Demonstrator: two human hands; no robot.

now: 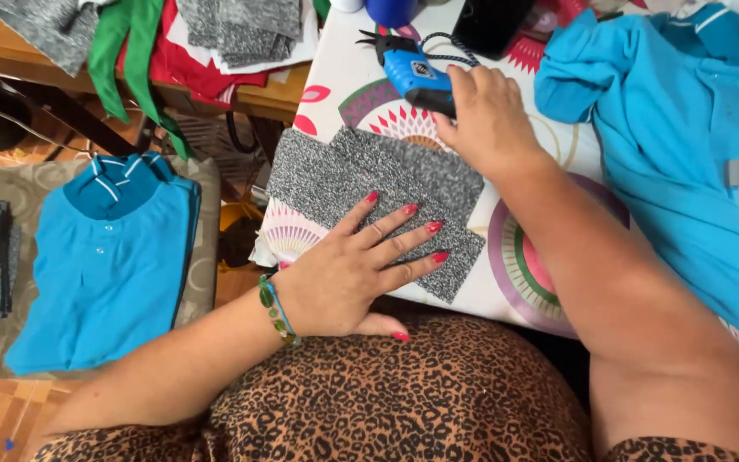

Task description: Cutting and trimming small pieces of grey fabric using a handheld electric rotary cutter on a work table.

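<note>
While the person sits close against the table edge, the scene sorts from largest to smallest like this:

Table: white tablecloth with pink and purple flower rounds (549,295); it bears the work within easy reach of both arms.

Loose shirt: one bright blue polo shirt spread open (669,128) on the right of the cloth, apparently pushed aside to leave the middle free.

Folded shirts: a stack of blue polo shirts with striped collars (109,257) on a patterned cushion to the left, off the table; layered edges show more than one, but the count cannot be told.

Grey pieces: speckled grey knit fabric rectangles (344,175) overlapping near the table's front edge; two layers seem visible. More grey pieces lie at upper left and far left.

Left hand (357,274): flat, fingers spread wide, palm pressing the near corner of the grey fabric, which likely keeps it from sliding. It grips nothing. One green bead bracelet (277,310) sits at the wrist.

Right hand (489,120): fingers curled over the handle end of one blue and black glue gun (416,75), which lies just beyond the grey fabric; whether the grasp is closed cannot be told.

Green strips: green fabric bands (126,51) hanging at upper left.
</note>
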